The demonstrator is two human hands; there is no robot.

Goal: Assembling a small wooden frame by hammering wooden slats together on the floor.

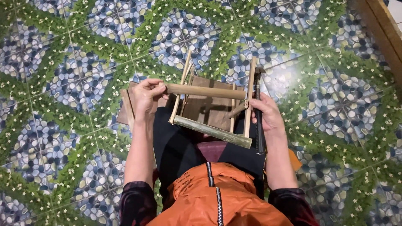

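A small frame of bamboo sticks (211, 132) rests over my lap, above a brown wooden board (209, 106) on the floor. My left hand (146, 97) grips the left end of a horizontal bamboo rod (205, 91) that crosses the frame. My right hand (267, 115) holds a dark hammer (258, 121) against the frame's right upright slat (250, 94), with the hammer's handle pointing back toward me. A thick green bamboo tube forms the near side of the frame.
The floor is patterned tile (71, 62) with pebble and green leaf designs. A wooden edge (383, 29) runs along the top right corner. A loose slat (126, 106) lies by the board's left side. My orange zipped jacket (217, 196) fills the bottom centre.
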